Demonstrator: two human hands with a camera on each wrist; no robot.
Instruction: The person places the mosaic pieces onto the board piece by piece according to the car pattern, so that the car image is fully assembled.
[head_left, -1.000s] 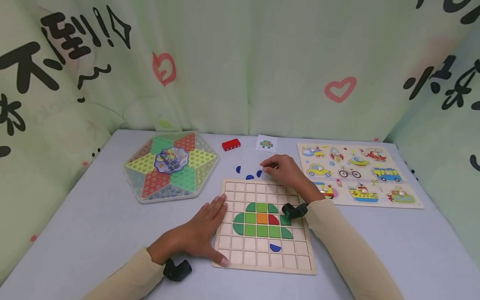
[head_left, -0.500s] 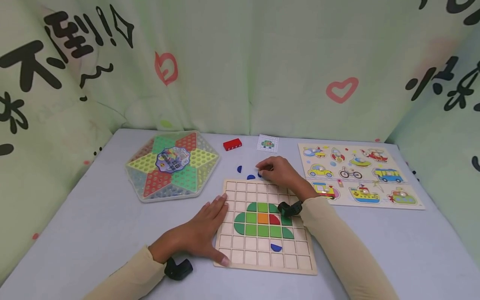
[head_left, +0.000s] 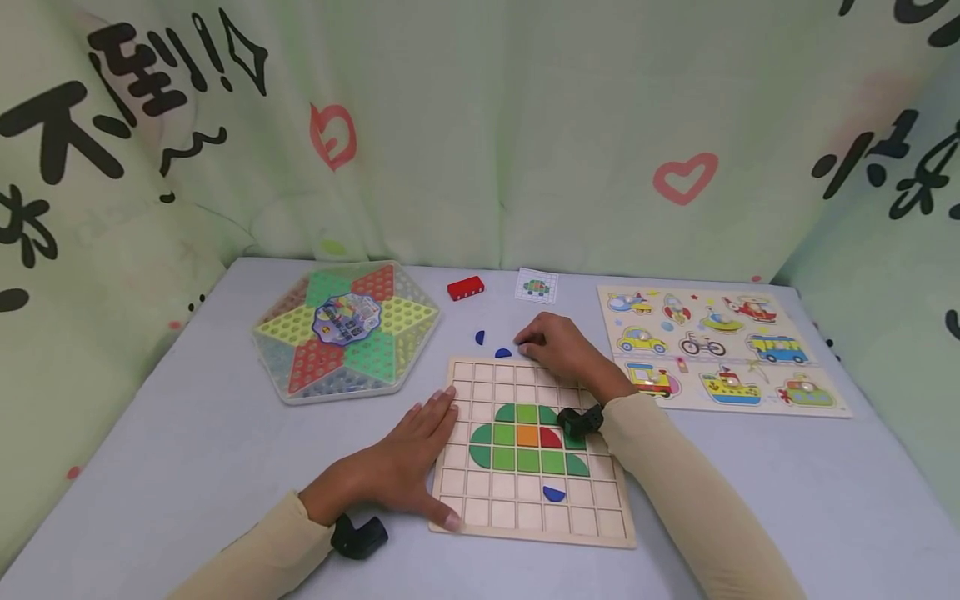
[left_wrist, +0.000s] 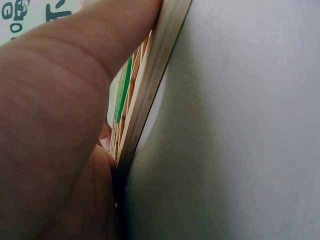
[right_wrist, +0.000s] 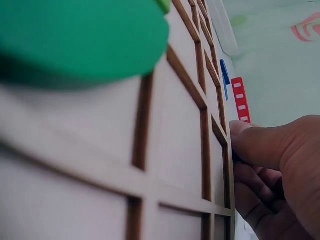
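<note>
A wooden grid board lies on the table, with green, orange and red pieces set in its middle squares. My left hand rests along its left edge with the fingers spread straight; the left wrist view shows the thumb over the rim. Just beyond the far edge, my right hand pinches a blue half-circle piece, mostly hidden by the fingertips. Beside it lie two more blue half-circles. Another blue half-circle sits on the near part of the board.
A hexagonal Chinese checkers set is at the left and a vehicle peg puzzle at the right. Toward the back are a red block and a small card with a grid picture. A curtain hangs behind the table.
My right hand has shifted slightly left over the nearest blue half-circle, now mostly covered, and its fingers have closed together. The left hand stays in place on the board.
</note>
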